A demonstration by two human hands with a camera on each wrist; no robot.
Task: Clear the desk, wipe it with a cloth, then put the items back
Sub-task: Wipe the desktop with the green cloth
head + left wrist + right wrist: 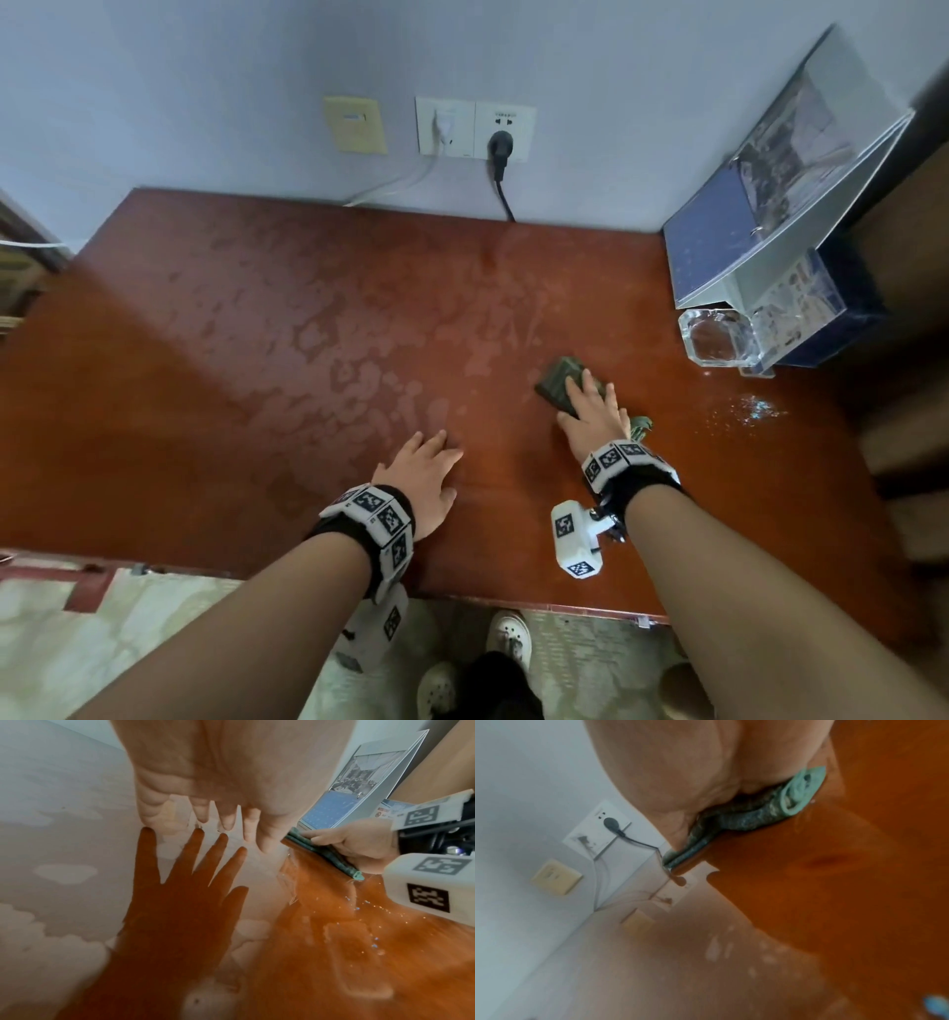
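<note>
Green cloth [562, 383], folded, damp: lies flat on the red-brown desk [257, 318], right of centre, its long axis running from near-right to far-left. Right hand [595, 416]: palm down on the cloth, fingers straight and spread, pressing rather than gripping. Left hand [423, 480]: flat on the bare desk just left of the right hand, fingers spread, holding nothing. Speckled droplets [755, 408] lie to the right of the cloth; glass ashtray [716, 336] and binder [760, 216] stand at the far right. The unwiped patch is likely rightward, nearest the right hand.
</note>
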